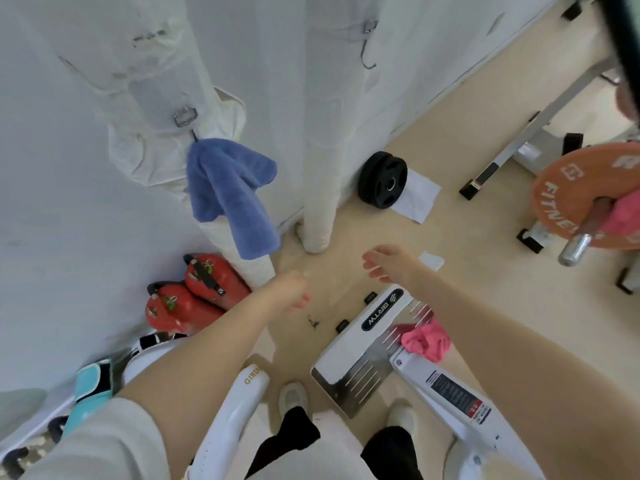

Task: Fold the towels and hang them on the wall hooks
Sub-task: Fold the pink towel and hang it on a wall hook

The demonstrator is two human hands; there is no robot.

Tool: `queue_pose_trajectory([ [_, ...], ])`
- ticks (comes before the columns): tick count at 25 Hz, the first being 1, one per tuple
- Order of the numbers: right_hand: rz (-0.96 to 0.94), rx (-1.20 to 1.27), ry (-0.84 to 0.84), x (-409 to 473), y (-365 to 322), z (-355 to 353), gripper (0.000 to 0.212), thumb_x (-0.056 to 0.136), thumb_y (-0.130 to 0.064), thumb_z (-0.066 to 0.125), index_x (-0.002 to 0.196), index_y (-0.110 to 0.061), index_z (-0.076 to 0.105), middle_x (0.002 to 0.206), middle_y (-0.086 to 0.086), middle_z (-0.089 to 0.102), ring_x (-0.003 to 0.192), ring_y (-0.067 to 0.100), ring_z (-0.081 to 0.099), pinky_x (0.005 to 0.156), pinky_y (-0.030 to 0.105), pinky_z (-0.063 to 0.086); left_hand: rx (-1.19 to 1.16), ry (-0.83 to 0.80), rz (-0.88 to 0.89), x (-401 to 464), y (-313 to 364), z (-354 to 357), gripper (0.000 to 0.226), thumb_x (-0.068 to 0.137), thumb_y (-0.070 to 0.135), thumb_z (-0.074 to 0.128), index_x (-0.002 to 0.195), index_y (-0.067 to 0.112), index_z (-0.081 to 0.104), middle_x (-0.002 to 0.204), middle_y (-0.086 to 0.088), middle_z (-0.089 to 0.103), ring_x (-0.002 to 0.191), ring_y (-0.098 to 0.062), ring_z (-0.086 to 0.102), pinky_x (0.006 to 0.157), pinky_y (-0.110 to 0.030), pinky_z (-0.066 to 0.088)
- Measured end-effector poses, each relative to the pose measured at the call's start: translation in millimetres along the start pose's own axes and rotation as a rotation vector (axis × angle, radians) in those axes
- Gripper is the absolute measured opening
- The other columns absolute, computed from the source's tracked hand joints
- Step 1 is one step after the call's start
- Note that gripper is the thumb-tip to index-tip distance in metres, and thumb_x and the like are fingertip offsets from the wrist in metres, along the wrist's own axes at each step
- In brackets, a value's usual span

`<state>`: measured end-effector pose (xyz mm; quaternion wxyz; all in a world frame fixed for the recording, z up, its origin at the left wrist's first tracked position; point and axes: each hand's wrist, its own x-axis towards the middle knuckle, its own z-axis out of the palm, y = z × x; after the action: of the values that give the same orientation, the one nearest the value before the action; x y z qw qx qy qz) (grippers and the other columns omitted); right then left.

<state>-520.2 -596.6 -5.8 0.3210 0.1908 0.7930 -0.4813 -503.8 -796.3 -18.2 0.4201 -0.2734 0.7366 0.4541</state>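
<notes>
A folded blue towel [230, 194] hangs from a metal wall hook [186, 117] on the white wall, draped down towards 2 red fire extinguishers [194, 296] on the floor. Both arms reach forward over the beige floor. The left hand [292, 292] has loosely curled fingers and holds nothing; the right hand [388, 263] is spread open, also empty. A pink towel [427, 341] lies crumpled on the white gym machine [367, 351], well apart from a second, bare hook [369, 43]
</notes>
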Motion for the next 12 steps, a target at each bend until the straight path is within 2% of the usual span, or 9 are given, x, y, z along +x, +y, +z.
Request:
queue_pose_trajectory([
  [1, 0.033, 0.022, 0.019, -4.2, 21.8, -16.0, 0.016, 0.095, -0.018, 0.045, 0.091, -0.012, 0.058, 0.084, 0.001, 0.058, 0.07, 0.015, 0.054, 0.063, 0.023, 0.04, 0.04, -0.049, 0.017, -1.4, 4.9, 18.7, 0.02, 0.097, 0.019, 0.035, 0.115, 0.016, 0.044, 0.077, -0.001, 0.056, 0.062, -0.013, 0.05, 0.056, -0.023, 0.039],
  [3, 0.099, 0.075, 0.077, -7.9, 67.2, -49.9, 0.015, 0.095, -0.014, 0.045, 0.086, -0.01, 0.057, 0.077, 0.001, 0.057, 0.064, 0.015, 0.052, 0.06, 0.023, 0.039, 0.095, -0.104, 0.055, -4.8, 13.2, 62.8, 0.01, 0.097, 0.016, 0.035, 0.096, 0.018, 0.046, 0.075, 0.0, 0.053, 0.061, -0.012, 0.049, 0.049, -0.019, 0.041],
  [5, 0.13, 0.095, 0.103, -11.2, 105.9, -80.1, 0.016, 0.095, -0.013, 0.046, 0.083, -0.01, 0.057, 0.077, 0.003, 0.058, 0.064, 0.016, 0.052, 0.062, 0.026, 0.042, 0.1, -0.091, 0.109, -0.2, 24.9, 95.7, 0.018, 0.097, 0.015, 0.036, 0.081, 0.02, 0.043, 0.075, 0.0, 0.052, 0.06, -0.01, 0.047, 0.043, -0.016, 0.04],
  [8, 0.163, 0.093, 0.138, -8.6, 164.6, -126.8, 0.015, 0.095, -0.014, 0.047, 0.085, -0.011, 0.058, 0.084, 0.006, 0.061, 0.07, 0.018, 0.055, 0.061, 0.022, 0.048, 0.113, -0.1, 0.171, 10.8, 41.3, 161.7, 0.01, 0.096, 0.016, 0.039, 0.096, 0.014, 0.048, 0.076, 0.0, 0.054, 0.061, -0.011, 0.049, 0.053, -0.021, 0.037],
  [10, 0.188, 0.118, 0.163, 1.9, 202.9, -156.9, 0.014, 0.094, -0.011, 0.047, 0.088, -0.006, 0.059, 0.088, 0.01, 0.06, 0.077, 0.022, 0.055, 0.069, 0.028, 0.049, 0.13, -0.092, 0.214, 23.9, 52.7, 211.1, 0.012, 0.095, 0.016, 0.04, 0.101, 0.014, 0.05, 0.08, 0.0, 0.058, 0.063, -0.011, 0.052, 0.057, -0.024, 0.038],
  [12, 0.198, 0.098, 0.182, 20.1, 241.9, -180.2, 0.017, 0.093, -0.007, 0.045, 0.087, -0.004, 0.061, 0.082, 0.008, 0.057, 0.075, 0.021, 0.052, 0.073, 0.034, 0.048, 0.148, -0.078, 0.258, 41.9, 61.7, 254.8, 0.014, 0.095, 0.017, 0.04, 0.103, 0.016, 0.052, 0.085, 0.001, 0.06, 0.065, -0.009, 0.054, 0.061, -0.024, 0.04],
])
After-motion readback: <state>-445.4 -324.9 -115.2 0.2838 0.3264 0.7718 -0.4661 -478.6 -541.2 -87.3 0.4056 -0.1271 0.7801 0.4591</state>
